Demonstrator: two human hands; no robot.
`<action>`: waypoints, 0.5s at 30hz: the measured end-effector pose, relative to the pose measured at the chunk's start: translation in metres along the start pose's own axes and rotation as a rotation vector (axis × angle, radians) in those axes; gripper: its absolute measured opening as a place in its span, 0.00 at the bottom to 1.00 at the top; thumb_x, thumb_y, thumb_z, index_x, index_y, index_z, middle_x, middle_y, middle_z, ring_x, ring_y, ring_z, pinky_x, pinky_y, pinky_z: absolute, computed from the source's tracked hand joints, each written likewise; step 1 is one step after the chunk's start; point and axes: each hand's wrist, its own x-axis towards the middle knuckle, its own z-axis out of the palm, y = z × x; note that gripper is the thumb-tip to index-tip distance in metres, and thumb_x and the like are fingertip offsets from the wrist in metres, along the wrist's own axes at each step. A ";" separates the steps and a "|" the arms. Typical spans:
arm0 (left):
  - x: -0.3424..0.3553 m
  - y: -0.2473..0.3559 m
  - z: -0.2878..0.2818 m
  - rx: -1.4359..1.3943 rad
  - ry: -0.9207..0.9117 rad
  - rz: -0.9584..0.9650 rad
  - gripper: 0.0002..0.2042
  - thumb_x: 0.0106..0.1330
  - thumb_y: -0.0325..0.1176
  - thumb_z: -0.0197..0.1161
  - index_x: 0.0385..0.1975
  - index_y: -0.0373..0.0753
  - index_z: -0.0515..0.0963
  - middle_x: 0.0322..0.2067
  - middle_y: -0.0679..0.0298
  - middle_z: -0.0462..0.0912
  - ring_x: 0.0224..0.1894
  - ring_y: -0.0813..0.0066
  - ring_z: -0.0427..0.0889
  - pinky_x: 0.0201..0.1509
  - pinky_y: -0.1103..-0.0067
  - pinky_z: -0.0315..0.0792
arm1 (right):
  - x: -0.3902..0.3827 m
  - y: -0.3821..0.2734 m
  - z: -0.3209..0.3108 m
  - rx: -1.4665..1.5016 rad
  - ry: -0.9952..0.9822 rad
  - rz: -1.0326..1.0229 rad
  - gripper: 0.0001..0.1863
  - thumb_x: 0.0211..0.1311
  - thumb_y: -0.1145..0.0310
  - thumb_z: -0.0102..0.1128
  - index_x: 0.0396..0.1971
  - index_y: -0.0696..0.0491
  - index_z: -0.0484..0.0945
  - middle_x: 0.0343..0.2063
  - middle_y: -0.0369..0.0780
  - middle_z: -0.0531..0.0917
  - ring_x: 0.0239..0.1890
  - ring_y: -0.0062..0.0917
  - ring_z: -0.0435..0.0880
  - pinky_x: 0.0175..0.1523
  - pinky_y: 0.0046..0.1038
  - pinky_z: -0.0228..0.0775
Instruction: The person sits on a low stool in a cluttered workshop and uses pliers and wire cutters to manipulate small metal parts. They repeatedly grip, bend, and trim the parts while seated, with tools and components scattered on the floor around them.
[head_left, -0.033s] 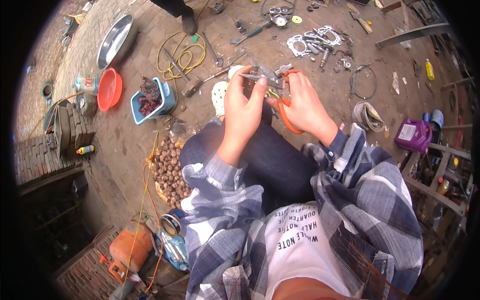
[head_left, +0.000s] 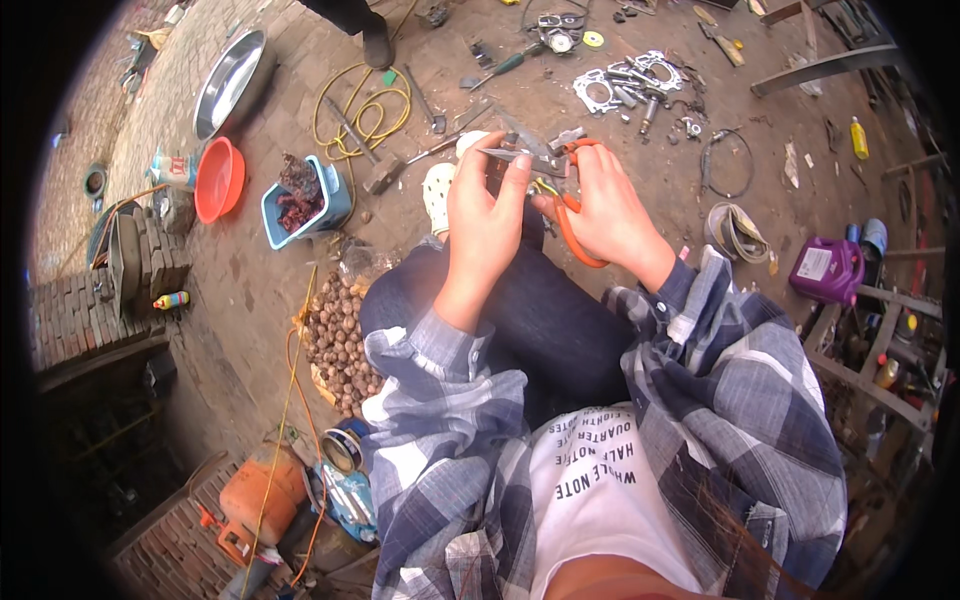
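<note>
My left hand [head_left: 485,215] is closed on a dark metal piece [head_left: 540,160] in front of my lap, thumb along it; its exact form is hard to tell. Beside it my right hand [head_left: 605,205] grips orange-handled pliers [head_left: 570,225], with their upper end up at the metal piece and partly hidden by my fingers. A white clog [head_left: 437,195] shows just left of my hands, below them on the ground. My knee in dark jeans [head_left: 500,330] lies under my wrists.
A blue basin [head_left: 275,215], red bowl [head_left: 215,185], steel basin [head_left: 225,90], hose [head_left: 325,135] and walnuts [head_left: 335,340] lie leftward. Engine parts [head_left: 635,90] lie ahead, a purple jug [head_left: 825,270] and metal frames [head_left: 865,375] rightward. Another person's leg [head_left: 355,25] stands at the top; an orange cylinder [head_left: 260,490] sits lower left.
</note>
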 end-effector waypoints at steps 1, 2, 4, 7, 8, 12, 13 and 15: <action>0.001 -0.004 -0.001 0.072 -0.002 0.026 0.17 0.68 0.29 0.59 0.53 0.31 0.69 0.36 0.64 0.78 0.38 0.81 0.75 0.42 0.83 0.71 | 0.000 0.000 0.000 -0.012 0.006 -0.008 0.35 0.50 0.56 0.72 0.49 0.64 0.68 0.42 0.52 0.75 0.48 0.47 0.74 0.53 0.41 0.67; 0.001 -0.006 -0.002 0.058 -0.007 0.019 0.16 0.68 0.29 0.59 0.53 0.31 0.69 0.35 0.64 0.78 0.37 0.82 0.75 0.42 0.83 0.70 | 0.000 0.000 0.000 -0.023 0.013 -0.016 0.34 0.50 0.57 0.72 0.49 0.64 0.67 0.42 0.51 0.74 0.47 0.46 0.74 0.52 0.40 0.67; 0.000 -0.004 -0.002 0.033 -0.016 0.000 0.16 0.69 0.31 0.59 0.53 0.31 0.69 0.34 0.65 0.78 0.36 0.83 0.75 0.41 0.84 0.70 | -0.001 0.001 0.000 -0.024 0.018 -0.017 0.34 0.50 0.57 0.72 0.49 0.63 0.68 0.41 0.50 0.74 0.46 0.46 0.74 0.51 0.40 0.67; -0.001 0.012 -0.002 -0.179 -0.088 -0.190 0.15 0.70 0.32 0.58 0.52 0.33 0.68 0.33 0.65 0.77 0.34 0.83 0.73 0.39 0.84 0.69 | -0.001 0.003 0.001 -0.003 0.031 -0.013 0.34 0.49 0.55 0.72 0.47 0.64 0.69 0.41 0.51 0.75 0.46 0.46 0.74 0.53 0.41 0.67; 0.000 0.008 -0.001 -0.140 -0.095 -0.152 0.15 0.70 0.32 0.58 0.52 0.33 0.68 0.33 0.65 0.77 0.34 0.83 0.73 0.39 0.84 0.69 | -0.001 0.006 0.002 0.000 0.044 -0.021 0.34 0.49 0.55 0.72 0.47 0.64 0.69 0.40 0.51 0.75 0.46 0.46 0.75 0.53 0.41 0.67; -0.001 0.001 -0.001 0.076 -0.077 0.004 0.14 0.71 0.32 0.57 0.51 0.33 0.67 0.31 0.65 0.75 0.34 0.81 0.73 0.38 0.83 0.69 | -0.004 0.007 0.005 0.032 0.055 -0.041 0.34 0.48 0.56 0.73 0.47 0.64 0.69 0.40 0.51 0.75 0.46 0.46 0.75 0.51 0.41 0.67; -0.002 0.001 0.000 0.137 -0.066 0.048 0.14 0.71 0.32 0.56 0.51 0.33 0.66 0.31 0.66 0.75 0.34 0.81 0.73 0.38 0.83 0.69 | -0.005 0.007 0.005 0.039 0.055 -0.029 0.34 0.48 0.56 0.73 0.47 0.64 0.69 0.40 0.51 0.75 0.46 0.46 0.75 0.51 0.41 0.67; -0.004 0.008 0.004 0.150 -0.050 0.055 0.14 0.71 0.33 0.56 0.51 0.33 0.66 0.31 0.66 0.75 0.34 0.80 0.73 0.39 0.82 0.68 | -0.004 0.005 0.004 0.055 0.057 -0.006 0.34 0.48 0.56 0.73 0.47 0.63 0.69 0.40 0.50 0.75 0.46 0.46 0.75 0.51 0.41 0.67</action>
